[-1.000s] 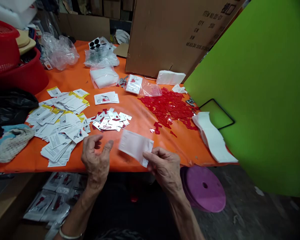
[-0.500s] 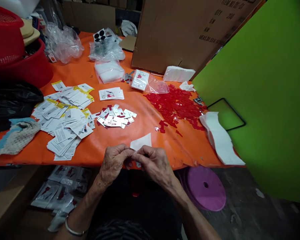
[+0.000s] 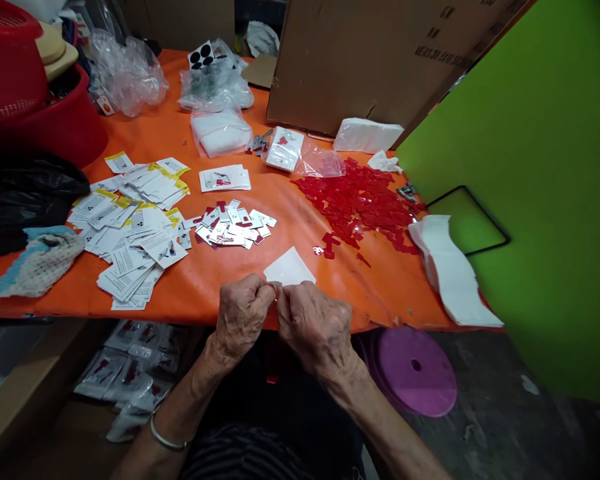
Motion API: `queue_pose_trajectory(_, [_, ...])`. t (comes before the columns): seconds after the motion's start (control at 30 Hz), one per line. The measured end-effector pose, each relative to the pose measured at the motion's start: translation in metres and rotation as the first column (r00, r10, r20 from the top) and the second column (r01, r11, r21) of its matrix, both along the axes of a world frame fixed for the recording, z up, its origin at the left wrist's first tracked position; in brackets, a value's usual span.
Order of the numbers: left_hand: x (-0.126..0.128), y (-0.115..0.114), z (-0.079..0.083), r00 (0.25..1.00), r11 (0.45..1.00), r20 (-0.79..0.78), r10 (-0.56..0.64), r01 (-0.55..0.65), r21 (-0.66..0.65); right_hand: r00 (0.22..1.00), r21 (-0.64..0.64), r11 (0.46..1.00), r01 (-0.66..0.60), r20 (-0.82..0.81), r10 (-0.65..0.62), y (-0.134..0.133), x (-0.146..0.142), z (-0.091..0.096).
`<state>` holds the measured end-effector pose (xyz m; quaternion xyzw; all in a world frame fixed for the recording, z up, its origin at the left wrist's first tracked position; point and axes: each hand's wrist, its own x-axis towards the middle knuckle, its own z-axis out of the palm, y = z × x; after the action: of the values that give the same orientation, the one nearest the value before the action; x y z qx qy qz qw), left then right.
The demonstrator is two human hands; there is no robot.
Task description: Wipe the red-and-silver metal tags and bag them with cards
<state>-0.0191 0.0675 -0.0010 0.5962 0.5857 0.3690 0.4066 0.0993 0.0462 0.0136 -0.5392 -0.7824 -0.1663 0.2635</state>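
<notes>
My left hand [image 3: 243, 317] and my right hand [image 3: 315, 327] meet above the table's front edge, knuckles raised. Both pinch the near edge of a thin white translucent pouch [image 3: 289, 268], whose far part lies flat on the orange table cover [image 3: 220, 283]. Just beyond my hands lies a group of small silver cards with red pieces [image 3: 227, 227]. To the left are scattered printed leaflets [image 3: 133, 250], some with yellow edges. To the right lies a heap of small red plastic pieces [image 3: 357, 203].
Behind the table stand a large cardboard box [image 3: 370, 60] and plastic bags [image 3: 215, 90]. A green board [image 3: 530, 167] rises at the right, beside a white pouch stack [image 3: 453, 270]. Red basins [image 3: 35, 107] sit at the left. Purple discs [image 3: 415, 370] and foil packets [image 3: 125, 363] lie below.
My left hand has moved from open and apart to pinching the pouch alongside my right hand. The pouch has turned, and the view has tilted, shifting the table upward.
</notes>
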Motion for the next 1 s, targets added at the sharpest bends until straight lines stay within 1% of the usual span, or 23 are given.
queue_pose_trajectory(0.1, [0.001,0.0,0.002,0.995,0.997,0.078,-0.063,0.066,-0.046,0.998,-0.191,0.981,-0.032,-0.058,0.021,0.0,0.007,0.001])
queue_pose_trajectory(0.17, [0.003,0.005,0.004,0.993,0.993,0.044,-0.113,0.114,-0.021,0.998,-0.26,0.964,-0.059,-0.023,0.055,0.004,0.01,-0.001])
queue_pose_trajectory(0.23, [0.005,0.01,0.005,0.991,0.993,-0.087,-0.102,0.107,0.054,0.997,-0.235,0.97,-0.056,0.043,0.068,0.009,0.011,-0.003])
queue_pose_trajectory(0.3, [0.006,0.013,0.003,0.975,0.988,-0.22,-0.026,0.058,0.142,0.995,-0.157,0.987,-0.034,0.085,0.048,0.014,0.011,-0.005])
queue_pose_trajectory(0.37, [0.006,0.012,0.001,0.961,0.981,-0.275,0.029,0.025,0.193,0.995,-0.074,0.997,0.012,0.097,-0.005,0.018,0.01,-0.006])
queue_pose_trajectory(0.43, [0.005,0.009,-0.001,0.964,0.98,-0.259,0.051,0.002,0.198,0.993,-0.03,0.997,0.065,0.1,-0.061,0.021,0.007,-0.005])
queue_pose_trajectory(0.5, [0.005,0.008,-0.001,0.967,0.982,-0.238,0.088,-0.043,0.186,0.991,-0.027,0.996,0.08,0.106,-0.076,0.022,0.005,-0.003])
queue_pose_trajectory(0.57, [0.005,0.01,-0.001,0.954,0.976,-0.257,0.152,-0.104,0.19,0.993,-0.025,0.999,0.035,0.11,-0.032,0.023,0.002,-0.001])
queue_pose_trajectory(0.63, [0.006,0.015,-0.002,0.94,0.971,-0.285,0.186,-0.131,0.199,0.993,-0.002,1.0,-0.024,0.113,0.024,0.025,0.0,-0.002])
queue_pose_trajectory(0.7, [0.008,0.02,-0.006,0.941,0.967,-0.285,0.183,-0.12,0.226,0.991,0.016,0.998,-0.06,0.118,0.058,0.027,0.0,-0.003])
queue_pose_trajectory(0.73, [0.009,0.022,-0.008,0.946,0.96,-0.273,0.174,-0.102,0.26,0.991,0.019,0.998,-0.068,0.119,0.065,0.028,0.001,-0.004])
queue_pose_trajectory(0.77, [0.01,0.024,-0.011,0.952,0.947,-0.26,0.16,-0.074,0.312,0.991,0.016,0.998,-0.069,0.116,0.067,0.028,0.003,-0.004])
queue_pose_trajectory(0.83, [0.012,0.026,-0.017,0.96,0.902,-0.25,0.126,-0.006,0.432,0.995,0.009,0.999,-0.053,0.081,0.052,0.029,0.008,-0.003])
queue_pose_trajectory(0.9, [0.014,0.027,-0.02,0.957,0.859,-0.263,0.126,0.027,0.512,1.0,0.01,1.0,-0.018,-0.01,0.018,0.026,0.014,0.002])
queue_pose_trajectory(0.93, [0.015,0.027,-0.02,0.952,0.85,-0.27,0.143,0.022,0.526,0.998,0.01,1.0,-0.003,-0.068,0.004,0.023,0.016,0.005])
queue_pose_trajectory(1.0, [0.017,0.028,-0.019,0.948,0.859,-0.264,0.175,-0.015,0.513,0.986,0.018,1.0,-0.011,-0.168,0.014,0.016,0.017,0.009])
